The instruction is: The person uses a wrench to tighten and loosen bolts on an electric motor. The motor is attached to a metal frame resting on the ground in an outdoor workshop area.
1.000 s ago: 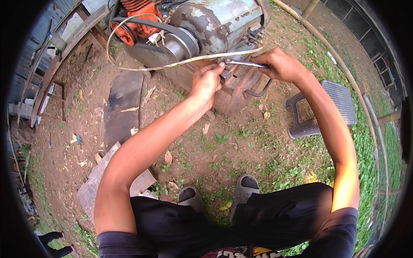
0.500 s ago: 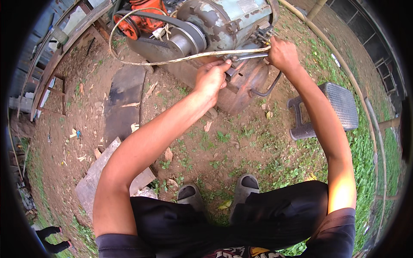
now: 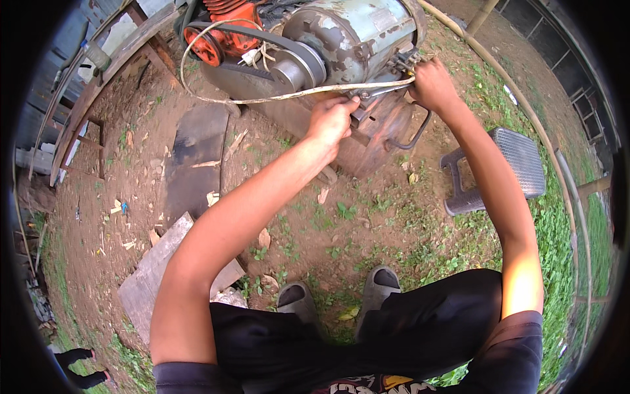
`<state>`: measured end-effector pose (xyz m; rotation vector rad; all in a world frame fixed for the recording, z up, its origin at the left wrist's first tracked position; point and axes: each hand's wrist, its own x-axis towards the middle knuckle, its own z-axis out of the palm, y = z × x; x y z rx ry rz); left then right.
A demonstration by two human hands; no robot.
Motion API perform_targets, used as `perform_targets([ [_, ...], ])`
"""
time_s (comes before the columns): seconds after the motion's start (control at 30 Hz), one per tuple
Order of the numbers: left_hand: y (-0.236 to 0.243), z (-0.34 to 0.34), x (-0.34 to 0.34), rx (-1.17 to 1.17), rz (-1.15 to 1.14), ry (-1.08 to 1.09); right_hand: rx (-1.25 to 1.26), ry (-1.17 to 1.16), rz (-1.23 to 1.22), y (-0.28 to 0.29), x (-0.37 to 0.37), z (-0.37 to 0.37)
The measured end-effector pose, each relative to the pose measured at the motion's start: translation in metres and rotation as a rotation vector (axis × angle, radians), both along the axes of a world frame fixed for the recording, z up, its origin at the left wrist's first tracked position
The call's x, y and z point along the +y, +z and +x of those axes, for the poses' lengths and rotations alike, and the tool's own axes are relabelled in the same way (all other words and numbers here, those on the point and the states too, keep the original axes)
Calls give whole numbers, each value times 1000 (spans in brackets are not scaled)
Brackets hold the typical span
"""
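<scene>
A grey electric motor (image 3: 354, 39) with peeling paint is mounted on a rusty, rounded tank (image 3: 374, 138). My right hand (image 3: 433, 84) is closed around the outer end of a silver wrench (image 3: 388, 87), beside the motor's base. The wrench's other end meets a bolt near the metal mounting bracket (image 3: 359, 117). There my left hand (image 3: 330, 125) is closed, its thumb pressed by the wrench end and its other fingers curled under the bracket edge; what it grips is hidden. A pale cable (image 3: 289, 96) loops across the tank and passes just above both hands.
A belt (image 3: 262, 33) links the motor's pulley (image 3: 292, 73) to an orange compressor head (image 3: 226, 33). A grey plastic stool (image 3: 515, 161) stands to the right, by a bamboo rail (image 3: 525, 105). Boards (image 3: 157, 276) lie on the dirt at left. Another person's legs (image 3: 75, 368) show lower left.
The whole view has shifted a little, so the machine sits slightly farther right and lower. Both hands keep their places at the wrench and the bracket.
</scene>
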<state>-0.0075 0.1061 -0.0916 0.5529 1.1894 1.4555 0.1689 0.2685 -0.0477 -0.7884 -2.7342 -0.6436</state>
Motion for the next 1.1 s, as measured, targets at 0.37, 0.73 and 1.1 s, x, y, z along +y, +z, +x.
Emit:
perform_targets([
  [0.37,6,-14,7,-145,-68,-26,125,157,-333,14,-54,15],
  [0.73,-27,18,-1,-553,107,115,189,146,-368,25,-66,18],
  [1.1,-26,18,0,-501,118,129,426,207,-532,17,-81,13],
])
